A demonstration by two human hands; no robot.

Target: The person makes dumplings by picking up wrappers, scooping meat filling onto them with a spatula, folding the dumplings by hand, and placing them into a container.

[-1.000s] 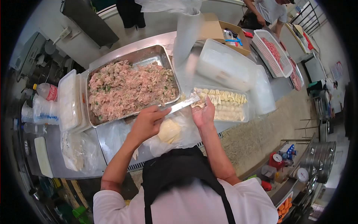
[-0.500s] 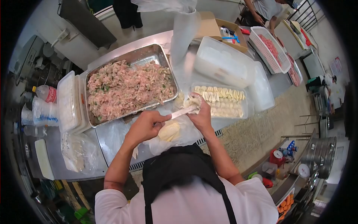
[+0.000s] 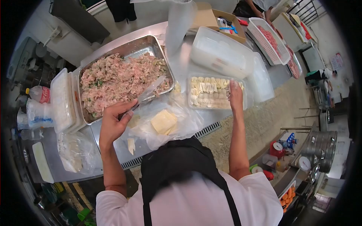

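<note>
A cardboard box (image 3: 205, 17) sits near the worktop's (image 3: 211, 116) far edge. A red-labelled bottle (image 3: 40, 93) is near its left edge.

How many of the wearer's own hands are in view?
2. The left hand holds a flat blade over the metal pan; the right hand is at the clear tray. Some fingers are hidden.

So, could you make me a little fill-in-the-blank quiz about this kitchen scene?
The flat tool is held in the person's ____.
The dumpling tray is nearest the person's ____.
The pan holding minced meat is made of ____.
The apron's colour is ____.

Missing words: left hand; right hand; metal; black.
</note>
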